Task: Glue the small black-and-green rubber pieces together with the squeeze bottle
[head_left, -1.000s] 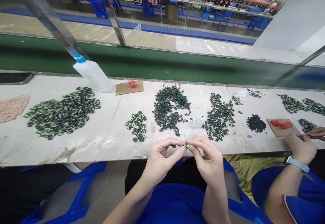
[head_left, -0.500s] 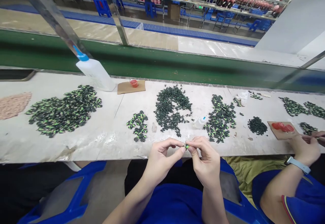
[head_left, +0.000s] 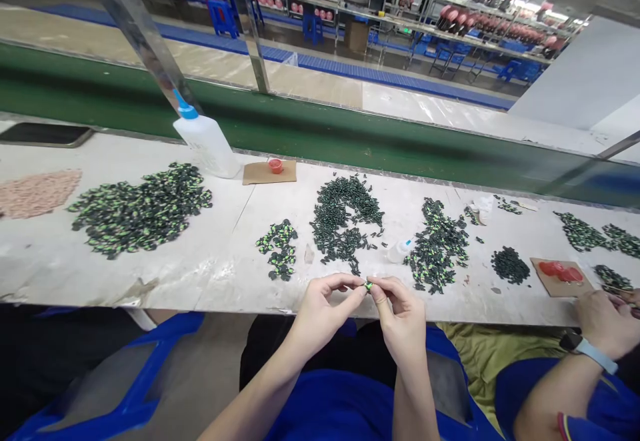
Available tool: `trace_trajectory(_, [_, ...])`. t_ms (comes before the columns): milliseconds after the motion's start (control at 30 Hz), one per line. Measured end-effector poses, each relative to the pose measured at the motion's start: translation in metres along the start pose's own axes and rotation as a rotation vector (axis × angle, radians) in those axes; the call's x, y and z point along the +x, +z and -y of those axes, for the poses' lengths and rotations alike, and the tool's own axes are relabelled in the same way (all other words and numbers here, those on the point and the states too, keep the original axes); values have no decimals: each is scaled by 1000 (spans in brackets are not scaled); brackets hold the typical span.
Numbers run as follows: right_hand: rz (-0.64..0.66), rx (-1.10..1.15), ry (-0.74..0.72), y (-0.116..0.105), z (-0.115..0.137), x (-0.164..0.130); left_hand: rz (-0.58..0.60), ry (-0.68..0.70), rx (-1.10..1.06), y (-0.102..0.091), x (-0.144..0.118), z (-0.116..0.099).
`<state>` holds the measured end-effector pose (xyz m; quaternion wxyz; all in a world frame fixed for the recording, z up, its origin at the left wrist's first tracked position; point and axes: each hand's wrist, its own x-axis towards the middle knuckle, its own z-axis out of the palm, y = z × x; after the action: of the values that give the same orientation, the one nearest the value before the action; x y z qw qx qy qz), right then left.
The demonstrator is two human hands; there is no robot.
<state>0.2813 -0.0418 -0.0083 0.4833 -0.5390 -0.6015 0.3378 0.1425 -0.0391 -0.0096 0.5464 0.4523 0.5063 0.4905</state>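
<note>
Between the fingertips of both hands is a small black-and-green piece [head_left: 369, 285], mostly covered by the fingers. My left hand [head_left: 327, 307] pinches it from the left, and my right hand [head_left: 399, 311] pinches it from the right, just above the table's front edge. Straight ahead lies a pile of small dark green pieces [head_left: 330, 217]. A pile of black-and-green pieces [head_left: 437, 244] spreads to the right, with a small white bottle [head_left: 400, 251] with a blue tip beside it. Left of the hands is a smaller group of black-and-green pieces [head_left: 283, 259].
A large black-and-green pile [head_left: 140, 211], pinkish pieces [head_left: 40, 193] and a big white bottle [head_left: 213, 144] stand to the left. A red cup [head_left: 275, 165] sits on cardboard [head_left: 255, 173]. A co-worker's hand [head_left: 607, 321] is at the right, near cardboard with red blobs [head_left: 563, 284].
The view has shifted and tilted slightly, so the table's things sit a little differently. Both hands keep their pinch on the small piece. The co-worker's hand has moved slightly down.
</note>
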Motion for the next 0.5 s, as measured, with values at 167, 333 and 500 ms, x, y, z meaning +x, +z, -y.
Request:
trace_trajectory(167, [13, -23, -4, 1, -1, 0, -10, -16, -2, -1, 0, 2])
trace_trajectory(333, [6, -93, -85, 4, 0, 0, -34, -24, -42, -3, 4, 4])
trace_trajectory(500, [-27, -182, -211, 11, 1, 1, -9, -41, -57, -5, 6, 11])
